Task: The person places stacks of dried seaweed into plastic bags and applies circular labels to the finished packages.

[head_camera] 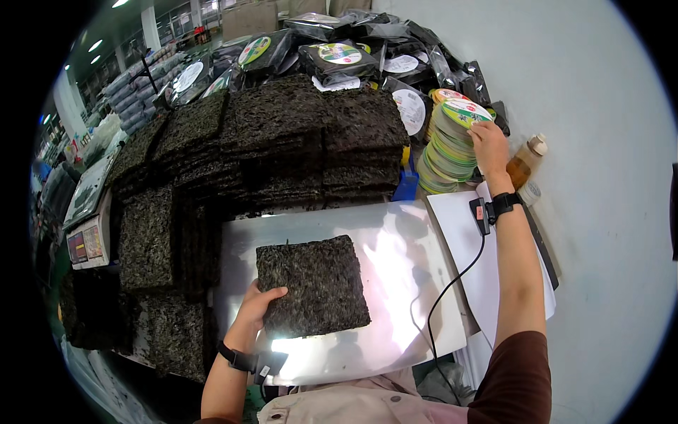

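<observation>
My left hand (258,306) grips the left edge of a square stack of dried seaweed sheets (315,286), thumb on top and the other fingers hidden at its side or beneath. That stack is above a shiny metal sheet (408,312) that serves as the work surface. On the far right, my right hand (490,148) pinches the near edge of an oval printed label (466,112). This label lies at the top of a tall, leaning pile of similar labels (447,159).
High seaweed stacks (275,122) wall the far side, with more stacks (145,238) at left. Bagged, labelled seaweed packs (339,55) heap behind them. A bottle of amber liquid (524,161) stands by the white wall (598,159). A black cable (437,307) hangs from my right wrist strap.
</observation>
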A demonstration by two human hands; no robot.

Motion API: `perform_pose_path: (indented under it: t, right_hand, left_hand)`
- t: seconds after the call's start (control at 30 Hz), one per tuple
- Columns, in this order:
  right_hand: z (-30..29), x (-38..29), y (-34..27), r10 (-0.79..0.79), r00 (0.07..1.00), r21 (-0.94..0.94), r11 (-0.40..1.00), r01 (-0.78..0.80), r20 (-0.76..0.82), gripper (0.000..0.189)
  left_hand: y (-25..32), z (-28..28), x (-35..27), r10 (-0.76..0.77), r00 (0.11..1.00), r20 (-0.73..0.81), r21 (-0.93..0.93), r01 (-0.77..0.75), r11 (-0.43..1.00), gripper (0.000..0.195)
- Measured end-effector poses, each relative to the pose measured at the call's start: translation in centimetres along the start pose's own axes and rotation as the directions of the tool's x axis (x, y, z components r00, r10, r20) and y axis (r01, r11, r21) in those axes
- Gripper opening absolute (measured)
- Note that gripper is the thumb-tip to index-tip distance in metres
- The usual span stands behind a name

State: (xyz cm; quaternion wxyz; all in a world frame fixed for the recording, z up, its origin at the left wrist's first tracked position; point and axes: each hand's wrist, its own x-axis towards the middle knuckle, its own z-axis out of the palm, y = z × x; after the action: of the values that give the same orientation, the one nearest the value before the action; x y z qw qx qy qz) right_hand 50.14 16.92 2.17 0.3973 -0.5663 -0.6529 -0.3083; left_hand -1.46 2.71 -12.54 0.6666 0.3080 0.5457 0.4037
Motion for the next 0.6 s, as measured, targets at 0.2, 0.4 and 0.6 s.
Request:
perform_pose_path:
  t: [0.2, 0.4, 0.6]
  right_hand:
    - [-2.7, -4.8, -9.1, 0.186, 0.920, 0.408, 0.912, -0.031, -0.345, 0.003]
    - [-4.4, -17.8, -19.8, 0.655, 0.648, 0.752, 0.182, -0.634, 0.388, 0.008]
    - [-4.8, -23.6, -29.1, 0.334, 0.151, 0.292, -0.427, -0.855, 0.930, 0.018]
  left_hand:
    - [0.6, -1.1, -1.1, -0.008, 1.000, 0.010, -0.105, 0.009, 0.994, 0.052]
    - [3.6, -2.7, -0.4, 0.018, 1.000, -0.013, -0.476, -0.022, 0.879, 0.039]
    - [6.5, -3.6, 0.0, 0.152, 0.977, 0.147, -0.664, -0.017, 0.747, 0.037]
